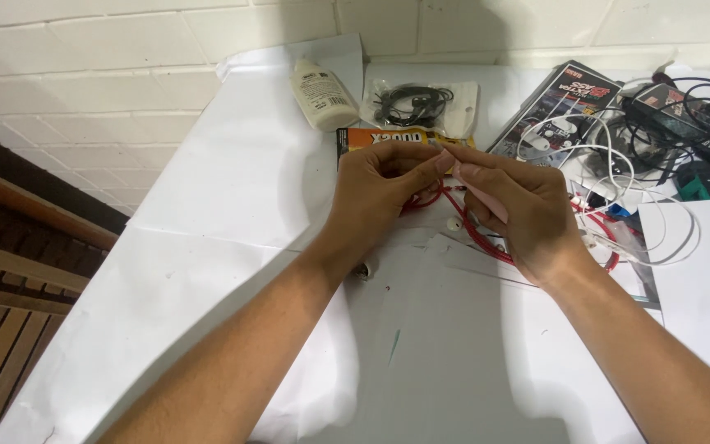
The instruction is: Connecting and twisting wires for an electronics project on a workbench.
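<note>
Both hands meet over the middle of the white-papered table (232, 247), raised slightly above it so the work sits close under the eyes. The left hand (380, 185) is closed, thumb and fingertips pinching a small part of the red cable (486, 242); the pinch keeps that part steady for the other hand. The right hand (523, 210) is also closed, gripping a slim pink tool (486, 201) whose far tip points at the spot held by the left hand; what the tip is doing there is too small to tell. The red cable trails from the pinch down to the right, under the right hand, and lies looped on the paper; 1 white earbud tip (454, 223) lies on the paper just below the hands.

Supplies sit along the far edge, within reach but clear of the work: an orange glue tube (384, 137) just beyond the hands, a white bottle (322, 94) on its side to the far left, and a clear bag of black earphones (421, 103) beside it. To the far right lies a tangle of white cable (593, 156) and black cable (700, 107).
</note>
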